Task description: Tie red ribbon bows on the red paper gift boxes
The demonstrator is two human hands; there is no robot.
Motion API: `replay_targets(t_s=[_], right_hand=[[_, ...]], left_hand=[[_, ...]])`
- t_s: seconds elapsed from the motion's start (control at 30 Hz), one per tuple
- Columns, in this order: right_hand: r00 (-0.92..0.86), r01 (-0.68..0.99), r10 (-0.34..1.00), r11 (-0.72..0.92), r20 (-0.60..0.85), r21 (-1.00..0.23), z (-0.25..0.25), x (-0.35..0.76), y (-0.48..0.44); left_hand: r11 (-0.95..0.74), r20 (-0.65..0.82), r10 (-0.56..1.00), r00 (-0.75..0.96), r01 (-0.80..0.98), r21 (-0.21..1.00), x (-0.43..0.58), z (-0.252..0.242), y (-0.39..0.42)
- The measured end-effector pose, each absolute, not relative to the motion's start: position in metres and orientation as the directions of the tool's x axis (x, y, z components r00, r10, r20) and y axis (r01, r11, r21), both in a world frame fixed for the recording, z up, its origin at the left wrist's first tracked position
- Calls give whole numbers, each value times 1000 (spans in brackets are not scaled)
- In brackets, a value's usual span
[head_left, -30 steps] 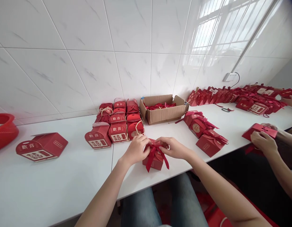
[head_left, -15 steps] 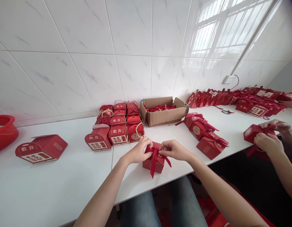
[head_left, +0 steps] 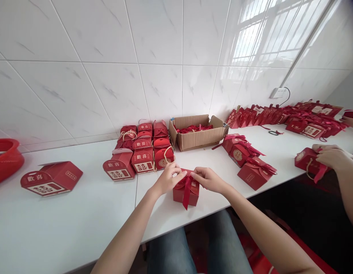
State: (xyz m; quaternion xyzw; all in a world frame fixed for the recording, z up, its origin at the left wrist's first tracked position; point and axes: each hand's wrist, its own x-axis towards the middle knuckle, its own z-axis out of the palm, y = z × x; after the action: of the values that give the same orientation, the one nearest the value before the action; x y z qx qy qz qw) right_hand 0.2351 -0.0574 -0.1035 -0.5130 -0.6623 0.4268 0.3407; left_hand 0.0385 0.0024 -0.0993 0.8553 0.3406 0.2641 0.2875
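Note:
A small red gift box (head_left: 182, 195) stands on the white table in front of me, near its front edge. Across its top runs a dark red ribbon (head_left: 187, 194), one tail hanging down the front. From the left, my left hand (head_left: 170, 179) pinches the ribbon at the top of the box. Opposite it, my right hand (head_left: 208, 179) has thumb and finger closed on the ribbon too. The knot between the fingertips is partly hidden.
Behind are grouped red boxes (head_left: 143, 160) and a cardboard carton (head_left: 197, 140) of ribbons. Ribboned boxes (head_left: 254, 175) stand to the right, one open-topped box (head_left: 55, 179) to the left. A co-worker's hands (head_left: 333, 156) handle another box at far right. Scissors (head_left: 275, 133) lie farther back.
Both my hands have shifted slightly on the ribbon, and the tail that stuck out to the right no longer shows there. The co-worker's hands have moved on their box.

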Motion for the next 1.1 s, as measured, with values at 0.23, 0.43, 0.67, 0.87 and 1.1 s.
replay_targets(t_s=[0.23, 0.43, 0.67, 0.87, 1.1], right_hand=[[-205, 437, 971, 203, 123, -876, -111, 233, -63], [-140, 511, 953, 302, 268, -805, -113, 232, -64], [-86, 517, 960, 273, 268, -811, -115, 229, -60], [-9, 591, 966, 214, 260, -778, -119, 222, -56], [27, 646, 951, 219, 308, -731, -120, 219, -55]], left_hand=[[-567, 358, 794, 491, 388, 727, 49, -110, -11], [-519, 350, 771, 533, 204, 830, 48, -116, -10], [-477, 310, 772, 555, 183, 860, 48, -116, -7], [-458, 292, 772, 565, 174, 872, 48, -121, -6], [-446, 252, 770, 586, 212, 869, 47, -120, -6]])
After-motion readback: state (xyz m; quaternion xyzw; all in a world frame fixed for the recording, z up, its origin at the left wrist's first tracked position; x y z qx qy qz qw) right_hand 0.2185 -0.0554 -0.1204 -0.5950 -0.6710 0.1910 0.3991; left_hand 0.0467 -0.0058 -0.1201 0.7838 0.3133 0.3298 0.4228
